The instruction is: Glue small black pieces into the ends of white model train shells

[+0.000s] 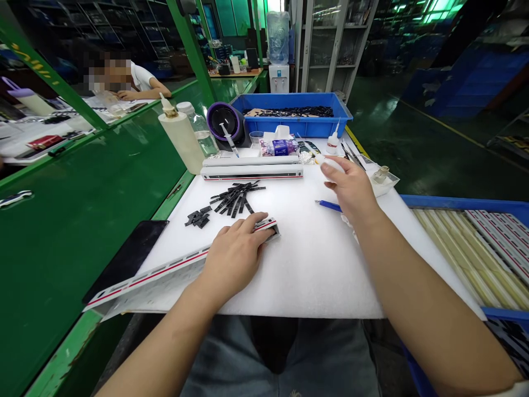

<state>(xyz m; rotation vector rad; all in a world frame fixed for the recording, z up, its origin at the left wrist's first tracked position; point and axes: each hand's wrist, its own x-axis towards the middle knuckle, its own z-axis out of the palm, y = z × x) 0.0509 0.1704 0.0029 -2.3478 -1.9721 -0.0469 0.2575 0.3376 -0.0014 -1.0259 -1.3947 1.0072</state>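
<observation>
My left hand (pixel 235 253) grips the right end of a long white train-car shell (pixel 161 272) with a red stripe and a row of windows. The shell lies tilted across the near left of the white work surface, its left end reaching past the edge. Raised over the right side, my right hand (pixel 351 187) is closed around a small white squeeze bottle (pixel 332 162) whose thin tip points up and left. Below that hand lies a blue pen-like tool (pixel 329 205). Black strips (pixel 236 199) and small black pieces (pixel 199 217) are heaped beyond my left hand.
More white shells (pixel 253 172) stand behind the strips. Farther back are a cream bottle (pixel 182 138), a tissue pack (pixel 281 144), a dropper bottle (pixel 333 140) and a blue bin (pixel 289 128). A blue crate (pixel 450 202) of shells sits at right. Another person (pixel 142 80) sits at left.
</observation>
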